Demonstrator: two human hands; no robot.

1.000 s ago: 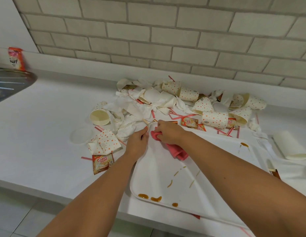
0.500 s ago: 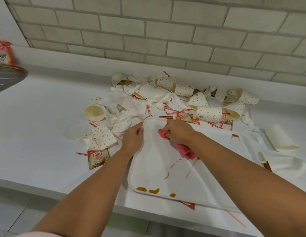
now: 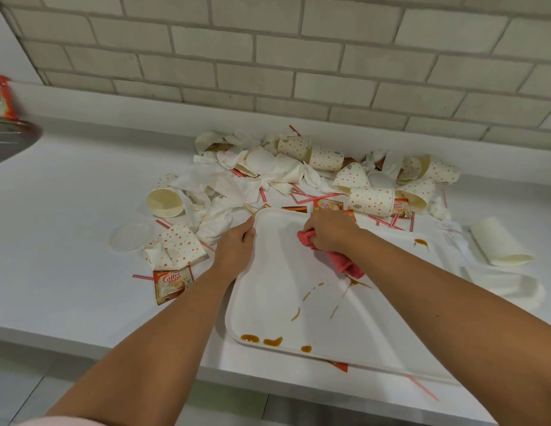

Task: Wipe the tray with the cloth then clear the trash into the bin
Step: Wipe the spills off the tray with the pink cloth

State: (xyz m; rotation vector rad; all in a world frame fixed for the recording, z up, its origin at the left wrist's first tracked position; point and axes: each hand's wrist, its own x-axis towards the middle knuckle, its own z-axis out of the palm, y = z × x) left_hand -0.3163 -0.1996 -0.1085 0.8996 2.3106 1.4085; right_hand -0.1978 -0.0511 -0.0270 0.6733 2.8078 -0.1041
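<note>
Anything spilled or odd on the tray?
Brown drips sit on the tray by its near rim, streaks cross its middle near the cloth, and a spot marks the far right corner. A sachet corner and a straw poke out from under the near rim.

Head camera looks down, close over counter (image 3: 68, 241).

The right hand (image 3: 329, 233) has slid the cloth (image 3: 345, 263) rightward across the tray (image 3: 268, 290), away from the left hand (image 3: 234, 250).
</note>
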